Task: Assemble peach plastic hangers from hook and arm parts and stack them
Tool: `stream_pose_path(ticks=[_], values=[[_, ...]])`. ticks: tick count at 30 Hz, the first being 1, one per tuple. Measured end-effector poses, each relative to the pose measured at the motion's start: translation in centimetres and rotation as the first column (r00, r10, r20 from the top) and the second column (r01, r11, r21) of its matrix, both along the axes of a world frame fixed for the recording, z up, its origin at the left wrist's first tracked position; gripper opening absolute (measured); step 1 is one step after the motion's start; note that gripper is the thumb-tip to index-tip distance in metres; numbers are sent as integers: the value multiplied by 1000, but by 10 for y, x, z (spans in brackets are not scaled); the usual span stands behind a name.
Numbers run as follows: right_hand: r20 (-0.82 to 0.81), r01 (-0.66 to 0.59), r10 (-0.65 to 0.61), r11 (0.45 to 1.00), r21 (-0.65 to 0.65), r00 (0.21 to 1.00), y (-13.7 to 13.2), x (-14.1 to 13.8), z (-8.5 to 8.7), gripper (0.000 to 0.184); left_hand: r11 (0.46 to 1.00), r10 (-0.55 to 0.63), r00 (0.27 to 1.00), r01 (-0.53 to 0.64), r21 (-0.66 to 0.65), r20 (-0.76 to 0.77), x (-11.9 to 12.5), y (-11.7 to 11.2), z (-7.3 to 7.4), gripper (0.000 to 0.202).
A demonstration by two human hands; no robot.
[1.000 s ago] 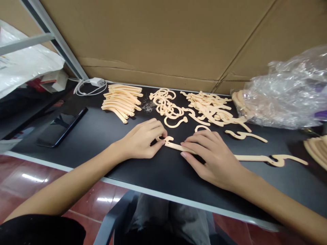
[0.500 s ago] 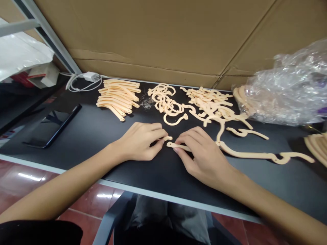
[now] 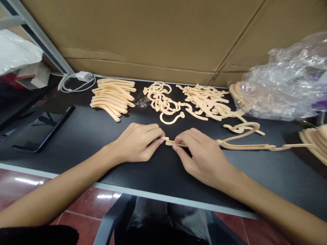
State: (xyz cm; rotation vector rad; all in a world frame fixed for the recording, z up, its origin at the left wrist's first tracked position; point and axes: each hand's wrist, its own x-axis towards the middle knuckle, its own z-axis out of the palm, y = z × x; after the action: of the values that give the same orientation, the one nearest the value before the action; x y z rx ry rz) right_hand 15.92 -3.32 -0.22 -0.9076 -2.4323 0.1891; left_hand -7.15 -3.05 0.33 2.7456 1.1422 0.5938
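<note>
My right hand [image 3: 199, 154] is closed around one arm of a cream plastic folding clothes hanger [image 3: 245, 147]. The hanger's hook lies over to the right, and its other arm stretches past my wrist with a notched end piece on it. Between my left thumb and fingers a small cream hanger end piece [image 3: 166, 139] is pinched, most of it hidden by my left hand [image 3: 140, 143]. Its tip meets the holed end of the hanger arm; whether the two are joined I cannot tell. Loose hanger hooks [image 3: 170, 119] lie just beyond my hands.
Hanger arms [image 3: 112, 97] are stacked at the back left, and notched end pieces [image 3: 204, 98] are heaped at the back right. A clear plastic bag [image 3: 283, 81], a phone [image 3: 44, 129], a white charger cable [image 3: 76, 81] and more hanger parts [image 3: 315, 143] lie around the black tabletop [image 3: 143, 177].
The end piece in my left hand has come against the hanger arm's end. The hanger has turned in my right hand, its hook swinging from the back to the right.
</note>
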Motion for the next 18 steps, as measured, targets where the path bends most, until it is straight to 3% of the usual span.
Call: stream_pose_path(ticks=[18], values=[[-60, -45, 48, 998, 45, 997, 8, -1, -5, 14, 994, -52, 999, 52, 93, 0, -2, 1, -4, 24]])
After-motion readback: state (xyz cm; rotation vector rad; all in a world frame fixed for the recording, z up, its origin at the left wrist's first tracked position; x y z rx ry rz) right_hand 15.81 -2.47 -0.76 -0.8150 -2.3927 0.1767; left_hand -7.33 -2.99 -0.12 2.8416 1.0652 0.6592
